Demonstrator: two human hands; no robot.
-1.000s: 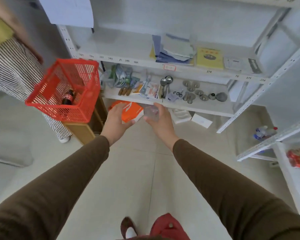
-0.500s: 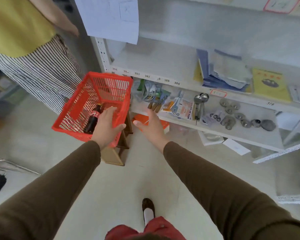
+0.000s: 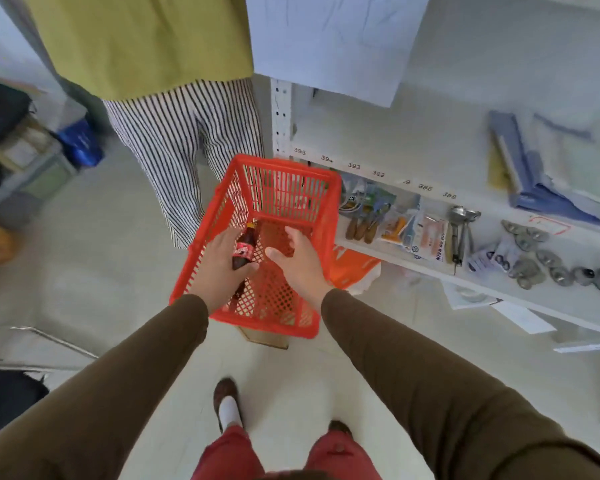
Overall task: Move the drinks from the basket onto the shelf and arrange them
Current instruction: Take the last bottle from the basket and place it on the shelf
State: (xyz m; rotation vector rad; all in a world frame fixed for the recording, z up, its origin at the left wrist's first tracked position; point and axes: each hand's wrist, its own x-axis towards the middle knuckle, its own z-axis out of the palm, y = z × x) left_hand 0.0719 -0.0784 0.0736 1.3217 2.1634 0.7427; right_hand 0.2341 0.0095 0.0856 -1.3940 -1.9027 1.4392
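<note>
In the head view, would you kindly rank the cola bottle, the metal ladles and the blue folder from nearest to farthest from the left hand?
1. Cola bottle: gripped by the left hand, inside the red basket.
2. Metal ladles: on the lower shelf, to the right.
3. Blue folder: on the upper shelf, far right.

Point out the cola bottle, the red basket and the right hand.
cola bottle (image 3: 244,251): head view, on its red label.
red basket (image 3: 284,167): head view, on its far rim.
right hand (image 3: 300,263): head view, on its back.
</note>
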